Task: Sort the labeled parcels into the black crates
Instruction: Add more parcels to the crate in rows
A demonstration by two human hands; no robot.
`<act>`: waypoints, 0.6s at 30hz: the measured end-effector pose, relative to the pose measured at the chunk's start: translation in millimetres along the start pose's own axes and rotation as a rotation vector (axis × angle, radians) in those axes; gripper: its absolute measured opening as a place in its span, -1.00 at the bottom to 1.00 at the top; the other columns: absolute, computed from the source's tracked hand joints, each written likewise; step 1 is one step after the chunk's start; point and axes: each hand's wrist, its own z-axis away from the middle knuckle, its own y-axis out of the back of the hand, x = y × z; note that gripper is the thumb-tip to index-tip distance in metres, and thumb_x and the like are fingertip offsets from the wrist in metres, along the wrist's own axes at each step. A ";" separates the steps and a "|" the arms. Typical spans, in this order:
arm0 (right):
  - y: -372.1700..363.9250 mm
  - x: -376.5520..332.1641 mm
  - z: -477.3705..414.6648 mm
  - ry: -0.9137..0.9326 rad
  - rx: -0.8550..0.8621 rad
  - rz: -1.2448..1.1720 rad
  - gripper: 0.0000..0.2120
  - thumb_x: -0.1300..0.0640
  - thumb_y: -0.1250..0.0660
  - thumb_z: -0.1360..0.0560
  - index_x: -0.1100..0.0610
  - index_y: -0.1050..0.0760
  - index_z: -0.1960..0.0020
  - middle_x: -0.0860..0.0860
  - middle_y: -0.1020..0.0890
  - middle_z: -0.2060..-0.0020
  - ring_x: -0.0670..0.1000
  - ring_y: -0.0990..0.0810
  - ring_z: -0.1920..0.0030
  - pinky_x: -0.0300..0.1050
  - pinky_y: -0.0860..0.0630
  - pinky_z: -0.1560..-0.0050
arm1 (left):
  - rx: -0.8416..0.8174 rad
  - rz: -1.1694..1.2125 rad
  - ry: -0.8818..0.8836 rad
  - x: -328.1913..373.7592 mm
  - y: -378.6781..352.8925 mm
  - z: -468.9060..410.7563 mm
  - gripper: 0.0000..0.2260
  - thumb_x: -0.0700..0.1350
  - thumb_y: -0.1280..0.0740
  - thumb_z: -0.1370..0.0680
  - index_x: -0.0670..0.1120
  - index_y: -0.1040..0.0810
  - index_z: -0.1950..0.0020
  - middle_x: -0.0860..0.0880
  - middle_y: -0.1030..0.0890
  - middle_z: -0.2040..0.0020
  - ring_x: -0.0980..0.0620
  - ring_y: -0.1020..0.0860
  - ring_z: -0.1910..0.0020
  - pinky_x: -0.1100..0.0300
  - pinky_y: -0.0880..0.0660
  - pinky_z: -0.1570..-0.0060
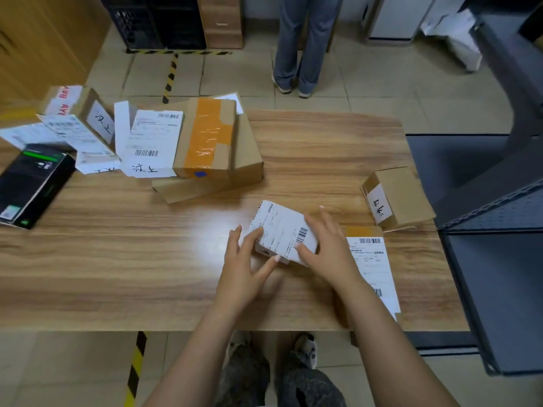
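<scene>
A small white parcel [280,230] with a barcode label lies on the wooden table [147,259], near the front right. My left hand [245,262] pinches its near left corner, thumb on the front edge and fingers on the label. My right hand [327,245] lies flat over its right side, fingers stretched out, thumb pressing the label. Black crates [152,22] stand on the floor far beyond the table, at the top left.
More parcels lie around: an orange-taped box [205,136] on a brown stack, a labeled white one [152,139], a brown box [396,198] at right, a flat labeled parcel [373,268] under my right arm, a black box [29,186]. A person [302,39] stands beyond. Grey shelving [499,230] borders the right.
</scene>
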 end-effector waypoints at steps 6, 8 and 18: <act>-5.7 7.6 4.9 -0.026 0.011 -0.032 -0.37 -0.13 -0.36 -0.50 -0.09 -0.26 -0.51 0.00 -0.39 -0.28 0.02 -0.34 -0.32 0.00 -0.36 -0.31 | -0.029 0.011 0.045 6.1 -8.2 9.0 -0.04 0.26 -0.51 -0.31 0.22 -0.02 -0.55 0.10 0.17 -0.57 0.09 0.11 -0.57 0.06 -0.13 -0.47; -7.5 8.5 11.1 -0.060 0.019 -0.031 -0.35 -0.19 -0.36 -0.48 -0.13 -0.24 -0.51 -0.01 -0.39 -0.18 -0.02 -0.37 -0.24 -0.02 -0.43 -0.21 | -0.076 0.016 0.060 9.5 -11.2 12.6 0.01 0.26 -0.52 -0.29 0.22 0.04 -0.56 0.12 0.22 -0.57 0.16 0.09 -0.55 0.10 -0.16 -0.43; -11.3 9.2 29.3 0.035 -0.152 -0.246 -0.47 0.07 -0.17 -0.65 -0.21 -0.09 -0.54 -0.20 -0.18 -0.51 -0.30 -0.11 -0.41 -0.29 -0.13 -0.37 | -0.160 0.131 0.005 9.6 -11.4 3.3 -0.04 -0.12 -0.54 -0.40 0.28 0.05 -0.53 0.14 -0.27 -0.50 0.16 -0.35 -0.42 0.06 -0.42 -0.34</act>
